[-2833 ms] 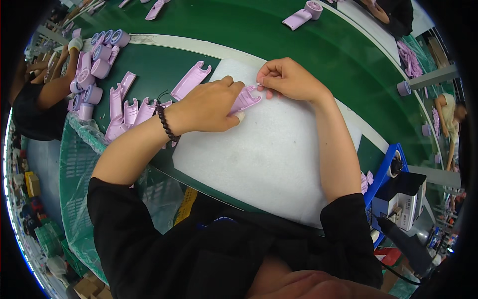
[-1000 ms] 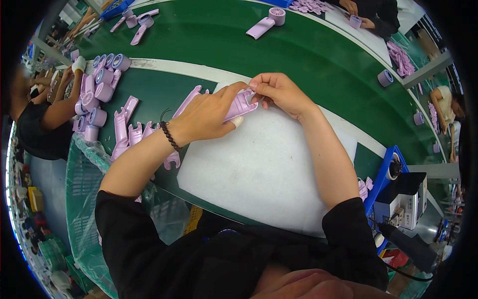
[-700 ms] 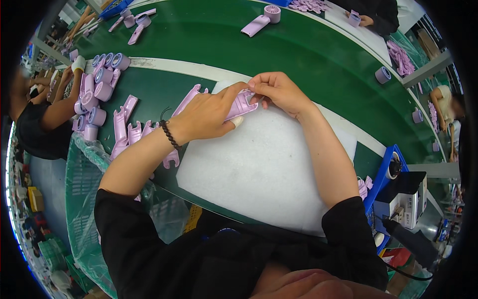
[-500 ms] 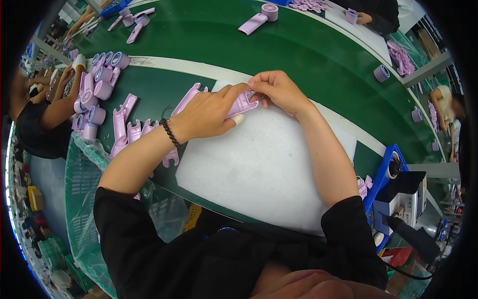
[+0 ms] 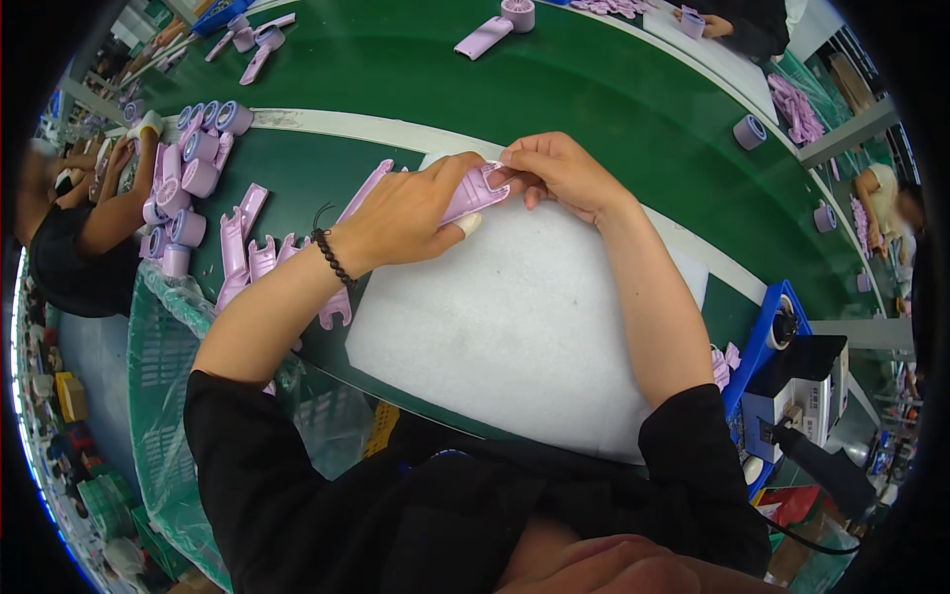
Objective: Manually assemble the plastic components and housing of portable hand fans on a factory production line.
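Note:
My left hand (image 5: 408, 216) is closed around a pink plastic handle shell (image 5: 471, 196), held over the upper edge of a white foam sheet (image 5: 495, 317). A white cover wraps one of its fingertips, and a dark bead bracelet circles the wrist. At the shell's far right end, my right hand (image 5: 566, 180) has its thumb and fingertips pinched against the shell's edge. Whether something small is between those fingertips cannot be made out. Beside my left hand another pink shell (image 5: 370, 190) shows in part. Several more shells (image 5: 234, 247) lie left of my left forearm.
Pink fan bodies with round heads (image 5: 200, 176) are piled at the left. Beyond the bench runs a green conveyor belt (image 5: 396, 69) carrying a fan handle (image 5: 485, 38). A blue tray (image 5: 762, 342) and a power tool (image 5: 821, 460) sit at right; a plastic-lined green basket (image 5: 163, 396) stands lower left. Co-workers flank the belt.
The parts on the belt have slid slightly left. Both hands stay at the shell's end, with the right fingers shifted a little along its edge.

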A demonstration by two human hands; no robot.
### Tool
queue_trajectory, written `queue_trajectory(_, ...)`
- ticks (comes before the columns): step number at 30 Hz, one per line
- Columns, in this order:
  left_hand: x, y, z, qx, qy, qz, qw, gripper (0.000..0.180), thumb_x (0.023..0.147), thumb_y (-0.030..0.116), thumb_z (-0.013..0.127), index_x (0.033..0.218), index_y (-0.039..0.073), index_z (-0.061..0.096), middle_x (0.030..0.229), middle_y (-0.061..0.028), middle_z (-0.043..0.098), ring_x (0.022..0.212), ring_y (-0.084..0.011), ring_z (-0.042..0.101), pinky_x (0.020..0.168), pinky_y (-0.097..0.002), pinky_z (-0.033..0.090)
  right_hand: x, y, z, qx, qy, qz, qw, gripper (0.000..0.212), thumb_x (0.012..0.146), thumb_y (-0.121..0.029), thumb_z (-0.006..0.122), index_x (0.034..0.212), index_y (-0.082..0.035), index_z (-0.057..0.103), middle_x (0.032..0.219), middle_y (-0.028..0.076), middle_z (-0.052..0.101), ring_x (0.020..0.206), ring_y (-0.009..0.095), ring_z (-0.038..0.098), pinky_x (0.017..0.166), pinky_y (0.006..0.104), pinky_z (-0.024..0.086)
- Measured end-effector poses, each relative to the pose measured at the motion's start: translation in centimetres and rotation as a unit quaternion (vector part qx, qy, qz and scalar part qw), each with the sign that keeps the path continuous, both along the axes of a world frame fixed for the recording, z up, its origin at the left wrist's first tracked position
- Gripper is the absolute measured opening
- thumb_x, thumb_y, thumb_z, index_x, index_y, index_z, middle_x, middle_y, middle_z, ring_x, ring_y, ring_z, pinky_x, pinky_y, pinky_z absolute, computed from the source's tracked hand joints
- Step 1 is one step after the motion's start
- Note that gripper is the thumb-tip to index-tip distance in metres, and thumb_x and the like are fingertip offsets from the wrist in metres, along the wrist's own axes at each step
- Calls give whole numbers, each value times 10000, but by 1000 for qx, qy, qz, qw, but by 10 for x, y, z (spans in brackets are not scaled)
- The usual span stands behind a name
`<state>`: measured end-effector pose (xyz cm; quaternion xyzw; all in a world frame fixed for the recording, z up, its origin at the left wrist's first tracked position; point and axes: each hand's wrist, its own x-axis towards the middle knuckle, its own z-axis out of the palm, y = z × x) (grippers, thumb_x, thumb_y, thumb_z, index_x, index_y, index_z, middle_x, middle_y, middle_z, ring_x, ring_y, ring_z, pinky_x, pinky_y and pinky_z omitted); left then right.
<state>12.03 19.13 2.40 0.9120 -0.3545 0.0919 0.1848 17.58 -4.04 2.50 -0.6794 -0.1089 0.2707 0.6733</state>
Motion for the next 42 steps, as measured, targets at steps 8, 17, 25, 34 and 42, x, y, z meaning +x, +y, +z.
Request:
queue_trajectory(8,1,-1,2,-9,3,-17,1000,592,787,144,686,1327,39,467,1086,-205,666,592,-314,626,559,-385,512,7,-14,-3,9,32,72,997,192,965,-171,618,923,9,668,837,126,719,680,184,728,462,190,490)
queue_trajectory(17,0,0,5,-9,8,-33,999,602,763,138,697,1317,52,477,1042,-188,668,580,-302,614,554,-367,504,2,-5,6,-22,10,62,998,193,960,-186,632,894,-7,666,763,86,698,619,154,689,450,184,463)
queue_trajectory(25,2,2,5,6,10,-25,1000,587,762,133,685,1305,58,476,1023,-182,669,602,-306,623,556,-362,502,2,-3,-2,-22,-79,32,996,201,946,-190,644,831,-26,662,706,65,669,554,109,623,436,172,415)
queue_trajectory(34,9,8,4,-69,78,21,994,598,783,145,675,1327,45,448,916,-177,676,660,-336,655,598,-389,508,4,-6,-3,24,-11,-9,1000,176,930,-144,630,803,-27,662,642,45,623,502,99,579,416,169,379)
queue_trajectory(42,10,8,5,-89,98,49,990,630,794,181,680,1347,5,437,874,-184,679,718,-365,669,652,-404,519,5,-4,-4,39,0,-22,999,168,914,-111,603,780,-25,657,633,46,618,474,100,567,394,162,353)
